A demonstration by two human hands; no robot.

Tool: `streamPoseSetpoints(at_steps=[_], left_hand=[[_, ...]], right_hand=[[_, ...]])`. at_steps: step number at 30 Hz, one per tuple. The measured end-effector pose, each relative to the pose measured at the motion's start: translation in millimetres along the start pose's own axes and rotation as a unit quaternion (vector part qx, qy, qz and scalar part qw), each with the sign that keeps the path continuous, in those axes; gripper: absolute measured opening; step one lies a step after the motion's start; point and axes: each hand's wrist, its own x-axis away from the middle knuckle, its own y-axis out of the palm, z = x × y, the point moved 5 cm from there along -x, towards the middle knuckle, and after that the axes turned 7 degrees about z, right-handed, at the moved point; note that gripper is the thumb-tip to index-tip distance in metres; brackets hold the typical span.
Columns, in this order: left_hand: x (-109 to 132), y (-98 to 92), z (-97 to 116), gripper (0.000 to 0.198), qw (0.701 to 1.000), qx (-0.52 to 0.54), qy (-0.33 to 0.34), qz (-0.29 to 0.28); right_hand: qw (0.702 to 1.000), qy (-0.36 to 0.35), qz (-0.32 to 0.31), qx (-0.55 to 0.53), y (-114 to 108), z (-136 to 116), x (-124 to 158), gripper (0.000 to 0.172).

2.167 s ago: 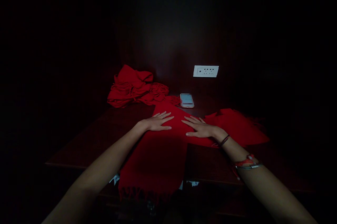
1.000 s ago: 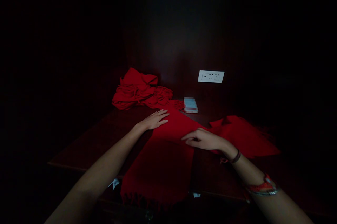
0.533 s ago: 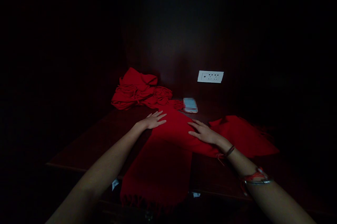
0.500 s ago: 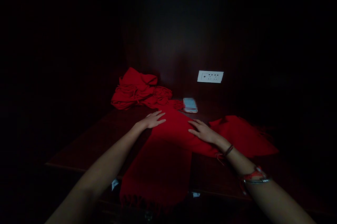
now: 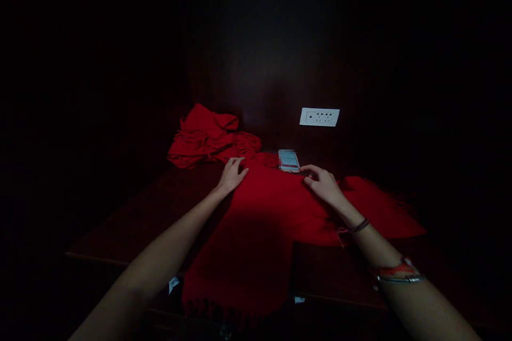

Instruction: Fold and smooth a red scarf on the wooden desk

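Observation:
A long red fringed scarf (image 5: 260, 234) lies over the dark tabletop, its near fringed end hanging past the front edge. My left hand (image 5: 233, 174) rests on the scarf's far left edge, fingers forward and thumb apart. At the far right side of the scarf is my right hand (image 5: 324, 185), loosely bent, with thumb and index finger apart. Its index fingertip is close to the corner of a phone (image 5: 288, 160) with a lit screen; whether they touch I cannot tell. Neither hand visibly grips anything.
A crumpled heap of red scarves (image 5: 204, 138) sits at the back left. Another red cloth (image 5: 378, 207) lies to the right, partly behind my right forearm. On the back wall is a white socket plate (image 5: 319, 117). The surroundings are very dark.
My right hand has moved right and away from me, and the scarf's right part now spreads further right. My left hand has shifted slightly forward, its fingers closer together.

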Motion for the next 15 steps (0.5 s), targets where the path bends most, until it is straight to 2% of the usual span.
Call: streamPoseSetpoints(at_steps=[1, 3, 5, 6, 8, 10, 13, 15], left_hand=[[3, 2.9, 5, 0.049, 0.999, -0.015, 0.031, -0.021], [10, 15.2, 10, 0.055, 0.99, -0.048, 0.073, -0.114], [16, 27.0, 8, 0.058, 0.973, -0.069, 0.069, -0.209], [18, 30.0, 5, 0.06, 0.967, -0.078, 0.058, -0.234], [17, 29.4, 2, 0.061, 0.966, -0.094, 0.042, -0.237], [16, 22.3, 7, 0.06, 0.972, -0.112, 0.061, -0.197], [24, 10.4, 30, 0.054, 0.972, -0.103, 0.156, -0.142], [35, 11.0, 47, 0.054, 0.958, -0.072, 0.214, -0.175]], right_hand=[[1.0, 0.002, -0.02, 0.019, 3, 3, 1, 0.033], [0.993, 0.003, -0.088, 0.073, 15, 10, 4, 0.034], [0.982, 0.0, -0.148, 0.118, 29, 17, 9, 0.035], [0.977, -0.004, -0.165, 0.131, 34, 19, 11, 0.035], [0.973, -0.014, -0.178, 0.146, 40, 21, 13, 0.036], [0.971, -0.019, -0.178, 0.155, 41, 20, 13, 0.037], [0.969, -0.013, -0.181, 0.17, 39, 19, 13, 0.036], [0.967, -0.009, -0.183, 0.18, 38, 19, 13, 0.035]])
